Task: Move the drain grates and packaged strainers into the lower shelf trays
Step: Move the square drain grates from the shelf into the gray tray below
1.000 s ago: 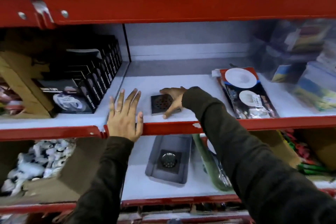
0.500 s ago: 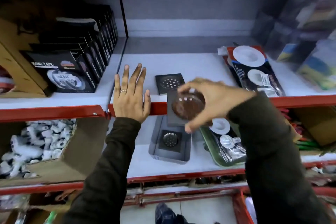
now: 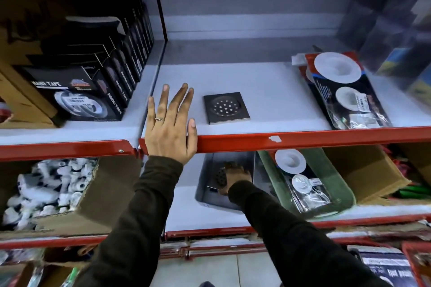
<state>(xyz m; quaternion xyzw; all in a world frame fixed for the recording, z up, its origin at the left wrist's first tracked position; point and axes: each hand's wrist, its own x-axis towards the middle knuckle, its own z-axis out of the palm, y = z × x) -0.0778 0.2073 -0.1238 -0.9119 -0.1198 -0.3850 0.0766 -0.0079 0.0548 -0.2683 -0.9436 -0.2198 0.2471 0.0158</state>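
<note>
One square dark drain grate [image 3: 226, 108] lies flat on the upper shelf, just right of my left hand [image 3: 171, 126], which rests flat with fingers spread over the shelf's red front edge. My right hand [image 3: 238, 176] is down inside the grey tray [image 3: 205, 179] on the lower shelf, closed on a second drain grate [image 3: 220, 176] that lies partly under the fingers. Packaged strainers [image 3: 342, 91] with white discs lie at the right of the upper shelf. A green tray [image 3: 335, 172] beside the grey one holds another strainer pack [image 3: 300, 179].
Black nano tape boxes [image 3: 77, 98] fill the upper shelf's left bay. On the lower shelf, a cardboard box of white fittings [image 3: 46, 186] stands at the left and an open cardboard box [image 3: 363, 175] at the right. A red shelf rail [image 3: 303, 138] crosses above the trays.
My right hand lifted a grate off the upper shelf, carried it over the red rail and lowered it into the grey tray. One grate stayed on the shelf. The left hand kept its place.
</note>
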